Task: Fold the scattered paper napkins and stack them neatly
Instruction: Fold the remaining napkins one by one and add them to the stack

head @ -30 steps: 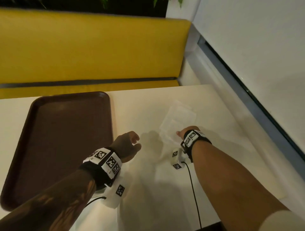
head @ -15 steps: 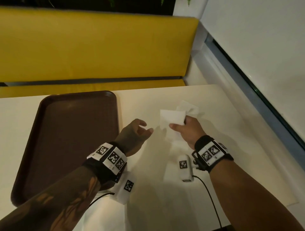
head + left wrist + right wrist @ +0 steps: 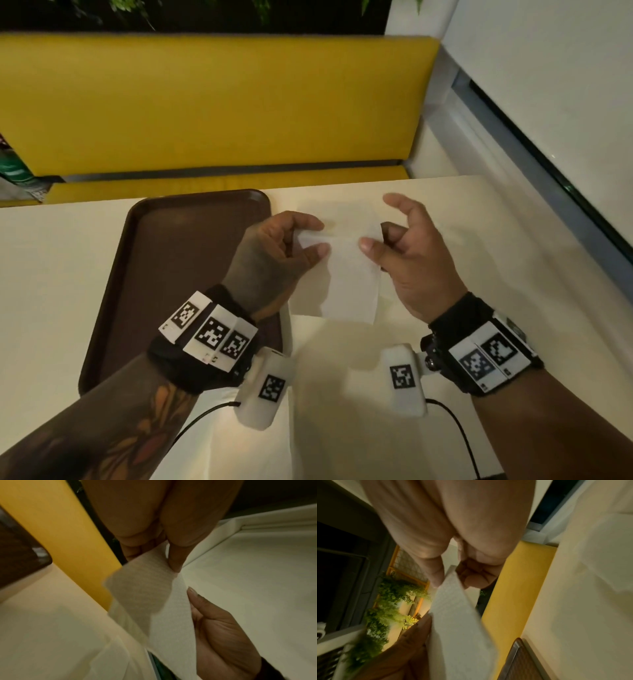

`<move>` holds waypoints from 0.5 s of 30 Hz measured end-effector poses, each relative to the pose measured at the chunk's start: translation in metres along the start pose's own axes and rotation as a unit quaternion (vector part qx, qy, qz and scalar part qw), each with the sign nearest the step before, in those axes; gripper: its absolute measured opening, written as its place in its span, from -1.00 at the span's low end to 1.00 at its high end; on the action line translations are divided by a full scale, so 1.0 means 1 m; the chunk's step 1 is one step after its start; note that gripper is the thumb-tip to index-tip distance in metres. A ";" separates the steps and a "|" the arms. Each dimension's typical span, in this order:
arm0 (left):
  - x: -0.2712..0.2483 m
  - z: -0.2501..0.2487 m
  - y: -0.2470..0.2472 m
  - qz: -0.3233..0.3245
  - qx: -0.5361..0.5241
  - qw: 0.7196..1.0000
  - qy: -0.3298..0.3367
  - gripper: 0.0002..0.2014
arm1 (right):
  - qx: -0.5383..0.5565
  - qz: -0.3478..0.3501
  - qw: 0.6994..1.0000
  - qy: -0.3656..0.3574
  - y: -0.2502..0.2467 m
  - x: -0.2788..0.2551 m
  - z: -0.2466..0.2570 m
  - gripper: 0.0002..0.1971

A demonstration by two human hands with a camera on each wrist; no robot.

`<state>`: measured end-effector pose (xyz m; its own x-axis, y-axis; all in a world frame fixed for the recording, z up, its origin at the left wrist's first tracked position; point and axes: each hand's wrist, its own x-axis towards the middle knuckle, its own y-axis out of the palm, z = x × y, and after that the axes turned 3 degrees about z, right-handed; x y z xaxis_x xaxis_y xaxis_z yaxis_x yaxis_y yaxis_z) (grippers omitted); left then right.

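— What have you got hold of?

— One paper napkin [image 3: 346,274], held up off the table [image 3: 445,342] in the middle of the head view. My left hand [image 3: 274,253] pinches its upper left corner between thumb and forefinger, the other fingers curled in. My right hand [image 3: 407,253] pinches the upper right edge the same way, but with the remaining fingers spread loose above it.

— How does it feel to you?

— I judge it nearly weightless and limp. It hangs down from the two pinch points, and the left wrist view shows a fine embossed texture on the napkin [image 3: 154,595], so it should grip well, not slide. It would tear or crumple if I pulled the corners apart hard.

— Where would you hold it for the fold?

— At the corners, as now, with light tension so the sheet stays flat. Then I would bring one edge onto the opposite one and crease it against the table.

— Anything else nearby?

— A brown tray [image 3: 178,274] lies at centre left, beside my left hand. More pale paper seems to lie on the table under the held sheet, but I cannot tell how many pieces.
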<state>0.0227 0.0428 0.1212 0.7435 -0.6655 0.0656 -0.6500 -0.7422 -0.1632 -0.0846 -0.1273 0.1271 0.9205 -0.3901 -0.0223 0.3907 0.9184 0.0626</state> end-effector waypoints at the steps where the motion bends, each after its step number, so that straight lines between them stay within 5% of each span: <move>1: -0.001 0.000 -0.001 -0.003 0.026 1.000 0.001 -0.74 | -0.022 0.009 1.000 -0.020 0.000 0.000 0.002 -0.42; 7: -0.006 0.001 -0.006 -0.045 0.137 0.989 0.025 -0.81 | -0.253 0.042 0.963 -0.084 -0.001 0.004 -0.002 -0.87; 11: -0.006 0.003 -0.008 -0.057 0.135 0.989 0.022 -0.80 | -0.277 0.094 0.954 -0.060 0.003 0.003 -0.003 -0.71; 15: -0.008 0.004 -0.011 -0.054 0.190 0.979 0.045 -0.77 | -0.369 0.064 0.923 -0.085 0.005 0.006 -0.011 -0.93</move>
<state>0.0245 0.0573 0.1187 0.7764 -0.6022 0.1860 -0.4511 -0.7370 -0.5033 -0.0770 -0.1240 0.1168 0.9698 -0.2228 0.0992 0.2332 0.7277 -0.6451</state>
